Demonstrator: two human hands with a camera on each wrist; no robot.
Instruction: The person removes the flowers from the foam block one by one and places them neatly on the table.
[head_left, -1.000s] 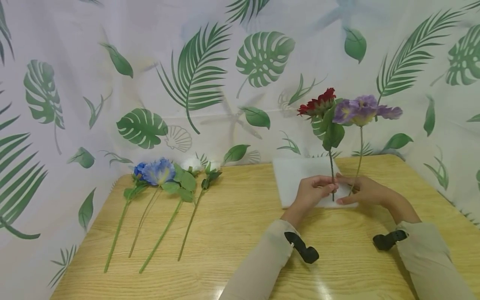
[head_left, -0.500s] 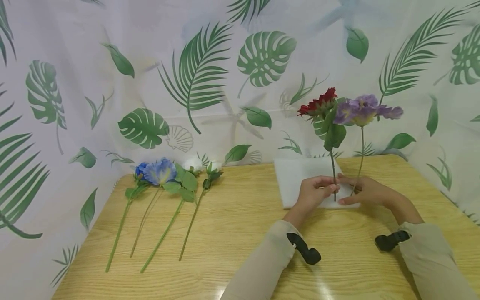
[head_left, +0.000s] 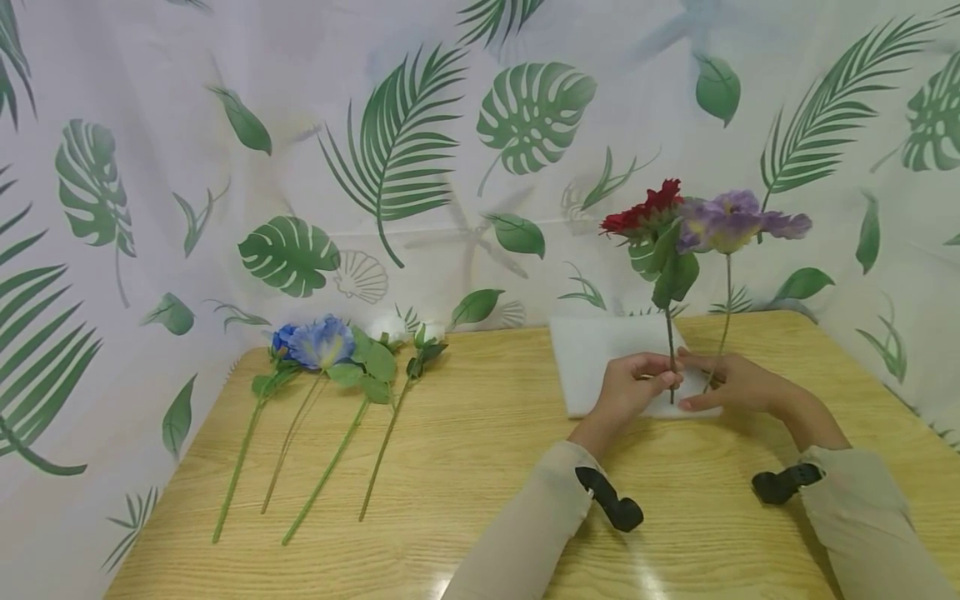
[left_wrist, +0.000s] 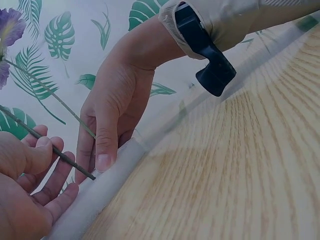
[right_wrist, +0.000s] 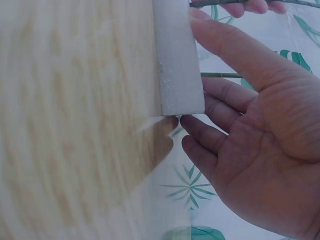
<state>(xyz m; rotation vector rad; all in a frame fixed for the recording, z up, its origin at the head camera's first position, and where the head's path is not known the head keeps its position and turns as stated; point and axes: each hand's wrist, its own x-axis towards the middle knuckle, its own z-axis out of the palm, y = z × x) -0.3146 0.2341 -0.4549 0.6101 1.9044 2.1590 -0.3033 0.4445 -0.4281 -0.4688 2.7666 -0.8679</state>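
Note:
My left hand (head_left: 632, 386) pinches the dark stem of a red flower (head_left: 645, 212) with green leaves. The stem's bare lower end (left_wrist: 90, 175) points down close to a white foam slab (head_left: 588, 358); contact is hard to tell. A purple and yellow flower (head_left: 727, 221) stands upright, its thin stem (right_wrist: 220, 75) meeting the slab. My right hand (head_left: 742, 383) rests on the slab around that stem, thumb at the front edge and the other fingers stretched behind and at the slab's end. In the left wrist view, the right hand (left_wrist: 117, 100) reaches down from above.
On the left of the wooden table (head_left: 450, 467) lie several flowers, among them a blue flower (head_left: 322, 342) and a white-topped flower (head_left: 427, 337), stems toward me. A leaf-patterned cloth (head_left: 420, 275) hangs behind the table.
The red flower has tilted slightly and dipped a little in my left hand. Both hands otherwise keep their places; the whole head view has drifted slightly.

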